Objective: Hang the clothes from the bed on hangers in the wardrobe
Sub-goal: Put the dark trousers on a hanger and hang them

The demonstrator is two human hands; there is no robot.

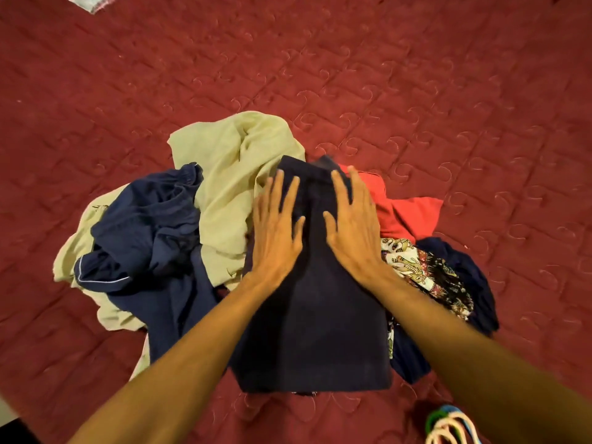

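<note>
1. We have the navy garment (314,331) lying on top of the clothes pile at the near edge of the bed (416,75). It is folded into a long, roughly rectangular slab.
2. Its long axis runs straight away from us. The wider end is nearest us and the narrower end points toward the far side of the bed.
3. Our left hand (277,232) and right hand (352,225) rest flat, side by side, on its far half. The fingers (277,187) are straight and spread, pressing on the cloth and grasping nothing.
4. The garment looks thick and matte, with a soft crease down its middle.
5. To its left, a crumpled beige cloth (230,174) lies under a blue garment (150,225) with pale piping.
6. To its right, a red cloth (407,213) and a patterned cloth (416,267) show from beneath.
7. The bed cover is dark red and quilted in squares with stitched curls.
8. Plastic hangers (448,426) in green, blue and white lie at the near right corner, apart from the pile.
</note>
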